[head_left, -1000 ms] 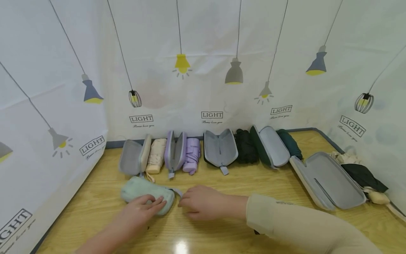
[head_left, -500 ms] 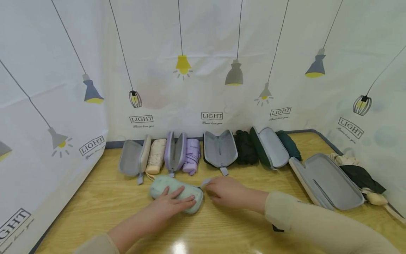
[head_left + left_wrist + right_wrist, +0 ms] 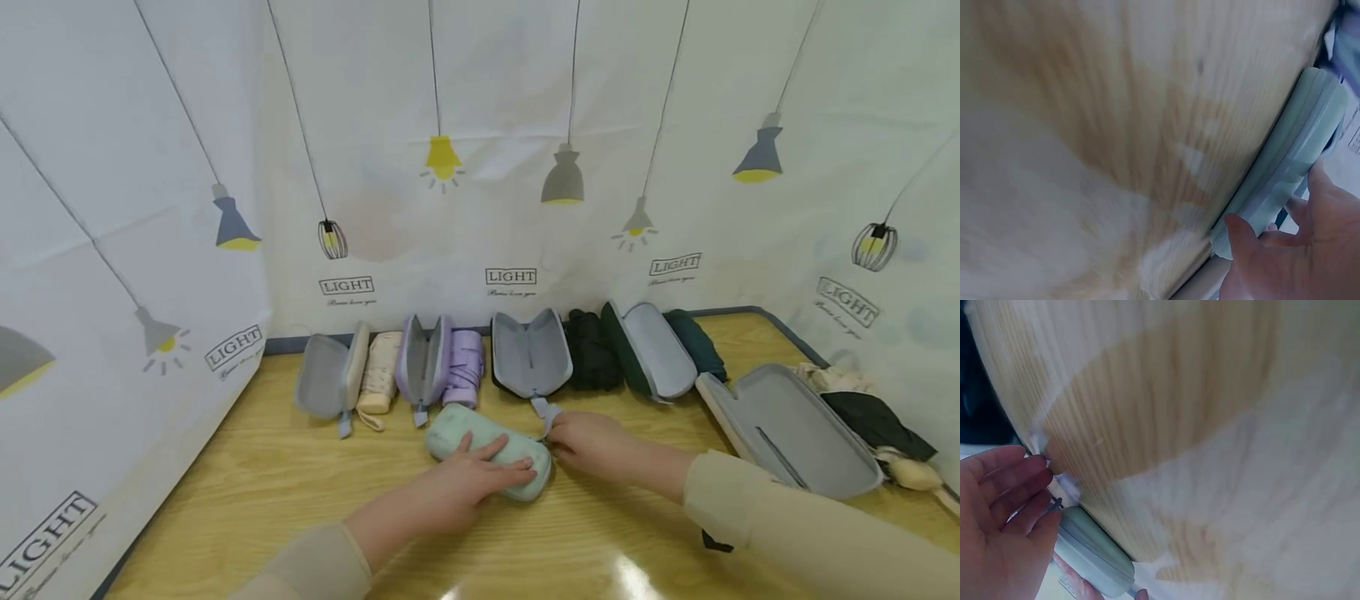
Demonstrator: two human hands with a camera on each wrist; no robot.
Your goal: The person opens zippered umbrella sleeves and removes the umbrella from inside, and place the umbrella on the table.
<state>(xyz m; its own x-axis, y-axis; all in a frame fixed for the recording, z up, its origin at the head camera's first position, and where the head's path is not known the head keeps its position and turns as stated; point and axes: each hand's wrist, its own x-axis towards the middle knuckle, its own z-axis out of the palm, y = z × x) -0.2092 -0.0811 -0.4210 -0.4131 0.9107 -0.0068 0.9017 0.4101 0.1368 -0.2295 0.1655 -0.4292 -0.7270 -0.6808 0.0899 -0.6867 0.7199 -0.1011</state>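
Note:
A mint-green zip case (image 3: 457, 423) lies closed on the wooden table, in front of the row of open cases. My left hand (image 3: 467, 485) rests over its top with the fingers spread. Seen from the left wrist, the thumb (image 3: 1242, 232) lies along the case's near side, by the seam. At the case's right end, my right hand (image 3: 592, 447) pinches the zipper pull (image 3: 551, 414), whose grey tab sticks out past the fingers. The right wrist view shows the zipper end of the case (image 3: 1090, 550) beside the thumb; that hand's fingers are bent toward it.
Along the wall stand open cases: beige (image 3: 324, 379), purple (image 3: 423, 362), black (image 3: 532, 358), green (image 3: 660, 354) and a large one (image 3: 810, 437). Beside them lie folded umbrellas: cream (image 3: 380, 367), purple (image 3: 463, 367), black (image 3: 592, 354) and dark green (image 3: 696, 343).
The mint-green case has slid to the right across the table, with both hands moving along with it. My left hand's fingers have spread out over its top. The zipper pull stays pinched.

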